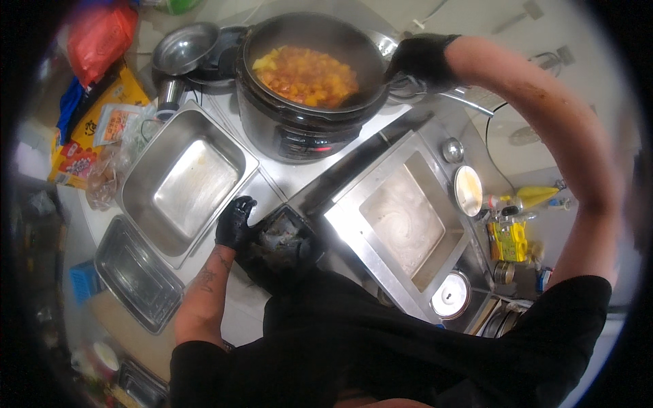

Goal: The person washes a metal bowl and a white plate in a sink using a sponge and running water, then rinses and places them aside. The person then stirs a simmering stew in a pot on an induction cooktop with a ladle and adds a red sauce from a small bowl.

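Observation:
A large dark electric pressure cooker (301, 132) stands at the top centre with its lid off. It is partly filled with orange and yellow chunks of stewed food (306, 76). My right hand (423, 64), in a black glove, is at the cooker's right rim; a dark utensil seems to run from it into the food, but the grip is unclear. An empty stainless steel pan (194, 183) lies left of the cooker. Beside the pan's near right edge is my left hand (236, 219), also black-gloved, its fingers bent; whether it touches the rim is unclear.
A steel basin of cloudy, foamy liquid (403, 219) is set in the counter at right, with a round lid (450, 296) near it. A clear plastic lid (140, 275) lies below the pan. Steel bowl (185, 48), bagged eggs (104, 176) and red bag (102, 41) crowd the left.

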Available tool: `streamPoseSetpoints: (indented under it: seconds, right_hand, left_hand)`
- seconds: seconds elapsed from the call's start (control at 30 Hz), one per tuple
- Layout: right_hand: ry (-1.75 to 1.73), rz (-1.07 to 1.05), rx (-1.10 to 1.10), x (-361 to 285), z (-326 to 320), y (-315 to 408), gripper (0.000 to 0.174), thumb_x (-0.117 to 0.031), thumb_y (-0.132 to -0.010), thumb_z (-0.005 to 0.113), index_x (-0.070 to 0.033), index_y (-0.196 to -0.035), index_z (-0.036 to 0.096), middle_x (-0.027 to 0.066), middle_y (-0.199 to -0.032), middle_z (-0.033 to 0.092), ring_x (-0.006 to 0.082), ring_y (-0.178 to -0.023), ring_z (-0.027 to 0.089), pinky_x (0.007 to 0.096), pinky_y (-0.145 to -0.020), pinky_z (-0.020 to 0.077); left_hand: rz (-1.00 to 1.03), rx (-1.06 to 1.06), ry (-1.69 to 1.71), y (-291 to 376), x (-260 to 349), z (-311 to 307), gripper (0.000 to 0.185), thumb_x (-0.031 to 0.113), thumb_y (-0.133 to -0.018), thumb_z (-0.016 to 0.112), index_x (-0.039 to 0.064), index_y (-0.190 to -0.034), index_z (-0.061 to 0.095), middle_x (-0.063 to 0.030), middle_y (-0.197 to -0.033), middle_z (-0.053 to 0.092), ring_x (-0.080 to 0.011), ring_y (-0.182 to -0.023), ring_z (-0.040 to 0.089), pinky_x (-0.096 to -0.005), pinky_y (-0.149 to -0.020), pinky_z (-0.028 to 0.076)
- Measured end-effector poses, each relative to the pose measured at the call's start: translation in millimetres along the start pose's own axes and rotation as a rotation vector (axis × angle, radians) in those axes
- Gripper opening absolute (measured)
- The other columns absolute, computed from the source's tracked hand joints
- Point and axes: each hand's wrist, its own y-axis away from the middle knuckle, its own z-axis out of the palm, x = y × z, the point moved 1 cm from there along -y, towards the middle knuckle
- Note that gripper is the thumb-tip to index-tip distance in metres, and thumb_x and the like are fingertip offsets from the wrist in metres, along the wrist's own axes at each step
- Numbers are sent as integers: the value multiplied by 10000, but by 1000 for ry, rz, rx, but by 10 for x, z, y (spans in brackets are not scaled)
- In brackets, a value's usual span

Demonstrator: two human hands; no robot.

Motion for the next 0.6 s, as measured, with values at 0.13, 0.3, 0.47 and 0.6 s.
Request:
streamPoseSetpoints:
  seconds: [0.13, 0.3, 0.47, 0.6]
  right_hand:
    - [15, -47, 196, 82, 518, -324, 203, -16, -786, 560, -28, -943, 687, 195, -951, 679, 364, -895, 655, 405, -754, 540]
    - [14, 17, 298, 32, 611, -378, 201, -64, -811, 553, -51, -947, 701, 180, -952, 678, 349, -910, 657, 400, -787, 534]
    - [49, 100, 276, -16, 556, -514, 204, -116, -832, 542, -70, -940, 710, 181, -935, 680, 351, -888, 658, 404, -780, 529]
    - [-109, 193, 422, 22, 576, -606, 215, -165, -832, 551, -92, -952, 715, 188, -950, 677, 351, -884, 658, 410, -773, 523]
  left_hand:
    - [15, -29, 28, -39, -22, 58, 513, 357, -693, 775, 97, -1111, 629, -109, -1181, 587, -294, -1101, 563, -392, -952, 461]
    - [-16, -57, -7, -29, 22, 21, 520, 395, -729, 751, 88, -1129, 624, -110, -1210, 572, -293, -1116, 557, -386, -955, 462]
    - [8, -58, -6, -53, 53, -34, 511, 388, -749, 739, 73, -1132, 620, -115, -1210, 572, -287, -1119, 557, -383, -948, 468]
    - [-4, -66, -7, -65, 63, -30, 509, 374, -745, 744, 72, -1135, 618, -118, -1207, 573, -286, -1122, 557, -383, -945, 470]
